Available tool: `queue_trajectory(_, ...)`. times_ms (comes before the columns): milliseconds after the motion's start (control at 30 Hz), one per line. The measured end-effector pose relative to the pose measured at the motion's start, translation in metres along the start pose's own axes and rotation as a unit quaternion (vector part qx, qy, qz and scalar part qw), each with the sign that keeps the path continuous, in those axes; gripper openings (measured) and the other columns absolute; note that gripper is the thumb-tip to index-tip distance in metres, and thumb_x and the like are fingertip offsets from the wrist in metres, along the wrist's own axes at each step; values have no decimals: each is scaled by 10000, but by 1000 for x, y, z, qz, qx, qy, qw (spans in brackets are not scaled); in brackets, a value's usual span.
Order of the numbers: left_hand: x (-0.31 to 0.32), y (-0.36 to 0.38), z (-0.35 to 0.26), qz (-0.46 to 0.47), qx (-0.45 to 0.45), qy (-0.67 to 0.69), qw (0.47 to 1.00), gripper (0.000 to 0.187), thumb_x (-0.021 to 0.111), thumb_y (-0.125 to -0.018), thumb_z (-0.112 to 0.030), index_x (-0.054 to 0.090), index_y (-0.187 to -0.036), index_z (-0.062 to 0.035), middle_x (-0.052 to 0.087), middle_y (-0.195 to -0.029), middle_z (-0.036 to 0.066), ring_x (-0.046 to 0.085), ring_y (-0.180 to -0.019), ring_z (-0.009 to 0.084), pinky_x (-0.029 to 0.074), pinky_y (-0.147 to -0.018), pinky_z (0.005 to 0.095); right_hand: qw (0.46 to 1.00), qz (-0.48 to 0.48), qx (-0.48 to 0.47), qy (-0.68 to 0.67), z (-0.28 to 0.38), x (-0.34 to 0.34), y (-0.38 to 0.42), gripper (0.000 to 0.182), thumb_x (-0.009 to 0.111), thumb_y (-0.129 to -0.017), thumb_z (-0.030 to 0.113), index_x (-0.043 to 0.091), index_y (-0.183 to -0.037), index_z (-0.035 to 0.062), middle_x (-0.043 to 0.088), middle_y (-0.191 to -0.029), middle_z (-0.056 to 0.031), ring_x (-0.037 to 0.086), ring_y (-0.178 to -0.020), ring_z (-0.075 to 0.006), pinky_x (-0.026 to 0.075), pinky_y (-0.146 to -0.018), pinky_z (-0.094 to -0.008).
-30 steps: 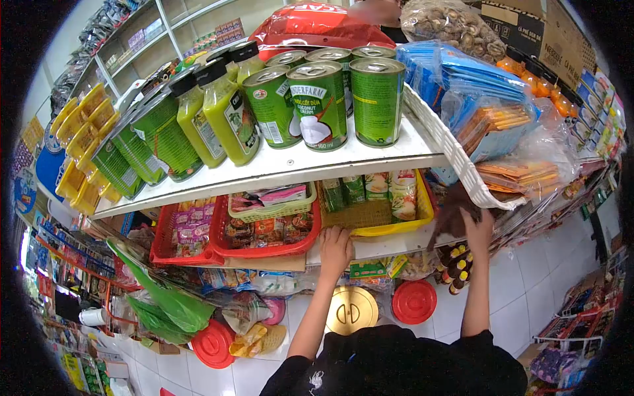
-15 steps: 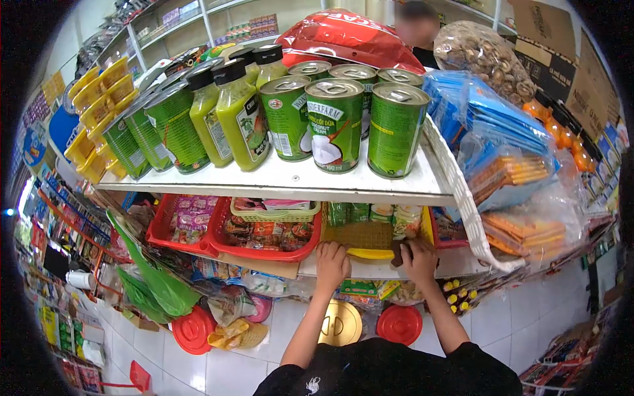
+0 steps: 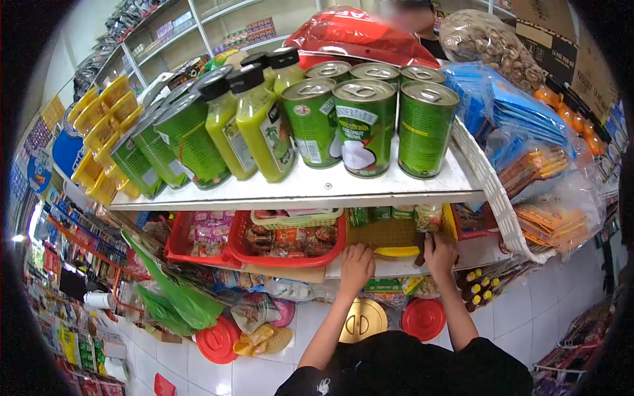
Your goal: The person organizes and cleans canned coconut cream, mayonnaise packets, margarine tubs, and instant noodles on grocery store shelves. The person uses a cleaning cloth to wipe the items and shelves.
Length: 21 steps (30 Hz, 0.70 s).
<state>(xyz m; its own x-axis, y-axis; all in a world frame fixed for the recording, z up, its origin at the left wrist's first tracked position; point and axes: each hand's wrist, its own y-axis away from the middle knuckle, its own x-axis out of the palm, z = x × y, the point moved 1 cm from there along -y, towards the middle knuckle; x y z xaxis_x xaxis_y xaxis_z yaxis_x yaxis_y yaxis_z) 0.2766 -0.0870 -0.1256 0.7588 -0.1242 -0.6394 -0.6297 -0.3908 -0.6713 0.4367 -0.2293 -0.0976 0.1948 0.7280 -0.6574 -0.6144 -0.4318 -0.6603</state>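
Observation:
A yellow basket [image 3: 399, 251] sits on the lower shelf, with green packets [image 3: 381, 214] and a pale packet [image 3: 428, 218] at its back and its front part bare. My left hand [image 3: 357, 265] is at the basket's front left corner, its fingers bent over the rim. My right hand [image 3: 440, 255] is closed at the front right corner. Between its fingers and the rim shows a small dark brown cloth-like piece [image 3: 419, 260], partly hidden.
Coconut cream cans [image 3: 364, 132] and green squeeze bottles [image 3: 264, 132] crowd the upper shelf [image 3: 297, 195], overhanging the baskets. A red basket [image 3: 290, 261] of sachets stands left. Bagged goods [image 3: 551, 224] hang right. Lidded containers [image 3: 424, 320] stand below. Another person [image 3: 432, 39] is behind the shelf.
The view has shifted, so most things appear further right. Both hands stay at the yellow basket, whose front rim seems slightly further in. The brown piece shows less beside my right hand.

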Motion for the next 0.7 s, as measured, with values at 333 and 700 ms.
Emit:
queue_trajectory(333, 12, 7, 8, -3, 16, -21, 1000, 240, 542, -674, -149, 523, -887, -41, 487, -890, 124, 468, -844, 299, 358, -804, 440, 991, 27, -107, -80, 77, 19, 7, 208, 564, -719, 234, 579, -724, 27, 563, -678, -147, 537, -637, -328, 424, -613, -426)
queue_trajectory(700, 10, 8, 7, 35, 3, -14, 999, 257, 545, -677, -125, 527, -925, -61, 497, -888, 97, 476, -867, 288, 362, -831, 427, 989, 26, -137, 46, 18, 34, 34, 155, 528, -716, 181, 539, -656, 38, 510, -656, -151, 492, -652, -325, 390, -645, -423)
